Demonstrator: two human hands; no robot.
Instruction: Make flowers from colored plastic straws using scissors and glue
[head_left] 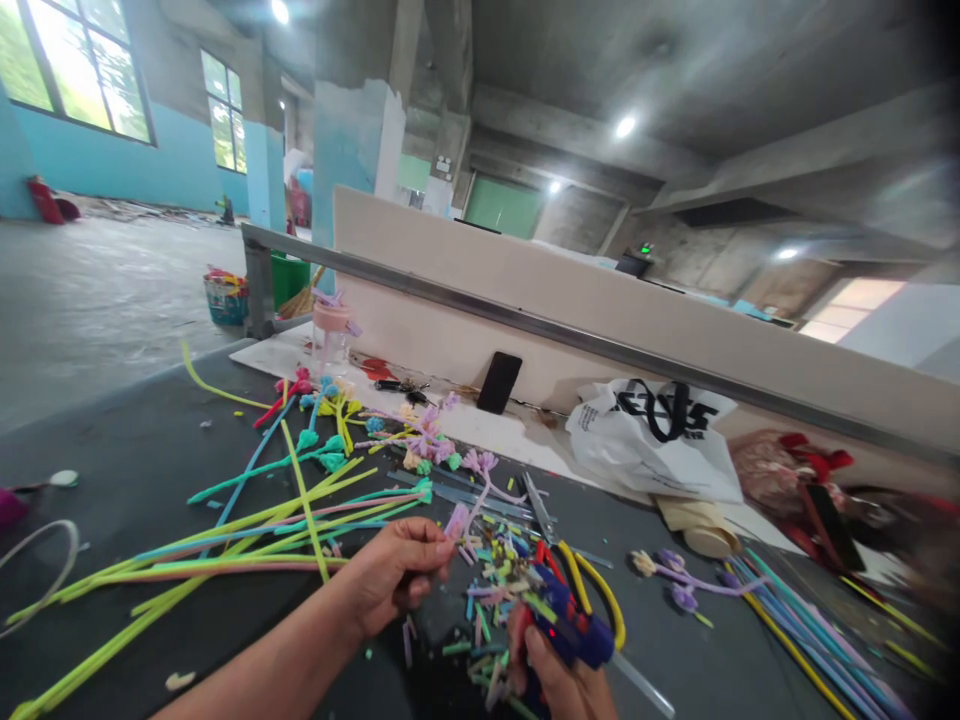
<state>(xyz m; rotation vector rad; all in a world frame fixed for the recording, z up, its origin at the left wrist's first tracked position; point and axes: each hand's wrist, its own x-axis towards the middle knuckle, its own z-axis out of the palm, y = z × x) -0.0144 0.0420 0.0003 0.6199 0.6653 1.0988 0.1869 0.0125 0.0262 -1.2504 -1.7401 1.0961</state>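
Note:
My left hand [394, 575] pinches a small lilac pipe-cleaner piece [456, 520] at its fingertips, over a scatter of short coloured offcuts [495, 590] on the dark table [135, 470]. At the bottom edge my right hand [559, 680] grips a blue glue gun [574, 625] with a red spot on its body. Scissors with yellow handles [581, 580] lie just beyond the gun. Long green, yellow and pink pipe cleaners [225, 560] fan out to the left of my left hand.
Finished pipe-cleaner flowers [420, 440] lie mid-table, more purple ones [675, 580] at right. A pink cup [331, 335], a black phone [499, 382] against the beige partition, a white plastic bag [652, 435] and a red-trimmed bag [787, 480] sit behind.

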